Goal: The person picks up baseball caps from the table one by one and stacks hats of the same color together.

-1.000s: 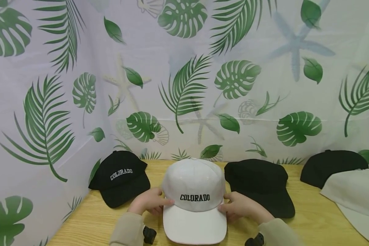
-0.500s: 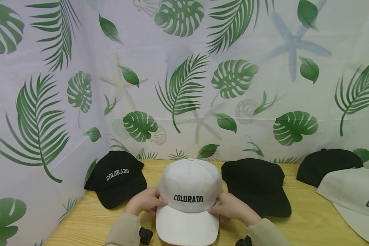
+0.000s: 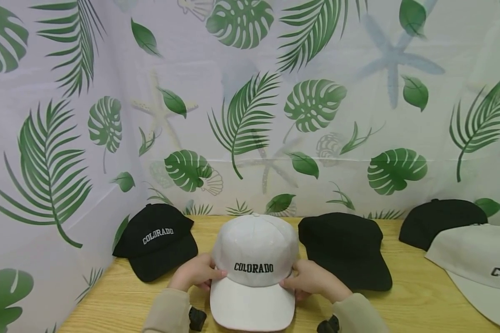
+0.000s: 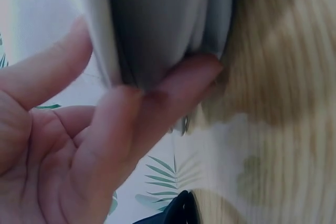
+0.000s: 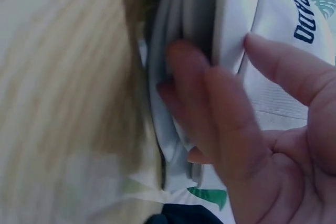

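Observation:
A white baseball cap [image 3: 254,252] with black COLORADO lettering faces me at the front middle of the table in the head view, brim forward. My left hand [image 3: 195,273] grips its left side where crown meets brim, thumb on top. On the opposite side my right hand [image 3: 316,279] holds it likewise, thumb at the brim seam. From the left wrist, fingers [image 4: 178,85] reach under the brim edge. In the right wrist view, several pale layers [image 5: 173,93] lie stacked under the cap's edge, with the fingers [image 5: 231,111] against them.
A black COLORADO cap [image 3: 158,243] lies left of the white one, and a plain black cap [image 3: 346,249] lies right. Farther right, a cream cap [image 3: 475,263] overlaps another black cap [image 3: 439,222]. A leaf-print cloth [image 3: 266,115] backs the wooden table [image 3: 104,305].
The head view has shifted slightly. The white cap, with both hands on it, has moved a little left relative to the black caps; the grip looks the same.

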{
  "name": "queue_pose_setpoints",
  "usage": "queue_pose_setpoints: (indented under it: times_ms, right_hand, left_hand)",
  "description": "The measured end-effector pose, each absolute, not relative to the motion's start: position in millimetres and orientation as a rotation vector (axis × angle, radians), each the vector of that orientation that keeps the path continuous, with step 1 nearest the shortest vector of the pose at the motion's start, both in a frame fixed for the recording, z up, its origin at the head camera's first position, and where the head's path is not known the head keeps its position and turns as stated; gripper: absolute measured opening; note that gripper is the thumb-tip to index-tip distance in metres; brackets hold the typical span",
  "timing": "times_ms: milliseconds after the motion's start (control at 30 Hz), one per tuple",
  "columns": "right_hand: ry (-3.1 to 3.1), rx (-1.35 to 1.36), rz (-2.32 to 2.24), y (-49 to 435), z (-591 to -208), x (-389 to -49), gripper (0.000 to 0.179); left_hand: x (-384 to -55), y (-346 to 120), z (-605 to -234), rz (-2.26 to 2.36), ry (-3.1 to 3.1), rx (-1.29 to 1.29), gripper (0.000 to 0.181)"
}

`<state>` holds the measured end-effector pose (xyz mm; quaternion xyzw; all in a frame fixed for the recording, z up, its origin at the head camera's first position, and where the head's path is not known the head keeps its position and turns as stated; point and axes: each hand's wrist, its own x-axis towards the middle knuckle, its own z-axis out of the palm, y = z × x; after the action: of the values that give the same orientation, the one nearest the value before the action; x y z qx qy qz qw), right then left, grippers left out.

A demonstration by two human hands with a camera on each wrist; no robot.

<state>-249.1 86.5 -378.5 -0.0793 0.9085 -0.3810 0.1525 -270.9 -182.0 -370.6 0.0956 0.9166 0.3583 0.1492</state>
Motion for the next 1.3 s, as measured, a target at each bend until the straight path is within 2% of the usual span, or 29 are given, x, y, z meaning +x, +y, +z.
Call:
queue_pose_setpoints:
  times_ms: [167,333,567,967,1300]
  right_hand:
    - [2.606,-0.238,-1.134,95,-374,-249,0.027]
    - [2.654,-0.249,-1.142,103,-368,-251,0.043]
    - [2.672,-0.403,-1.075,98,-378,-253,0.015]
    - [2.543,-0.430,-1.190,88,-379,-251,0.028]
    - [2.568,-0.446,-1.165,87,-377,-250,0.028]
  left_hand:
    - [-271,-183,-370,1.048,2.604,0.287,0.021]
    - [-269,-183,-366,1.051,2.625,0.303,0.024]
    - [-269,-184,-366,1.071,2.621,0.302,0.028]
    - [-268,-198,-363,1.015,2.672,0.298,0.026]
    - [-267,-198,-360,0.965,2.697,0.249,0.024]
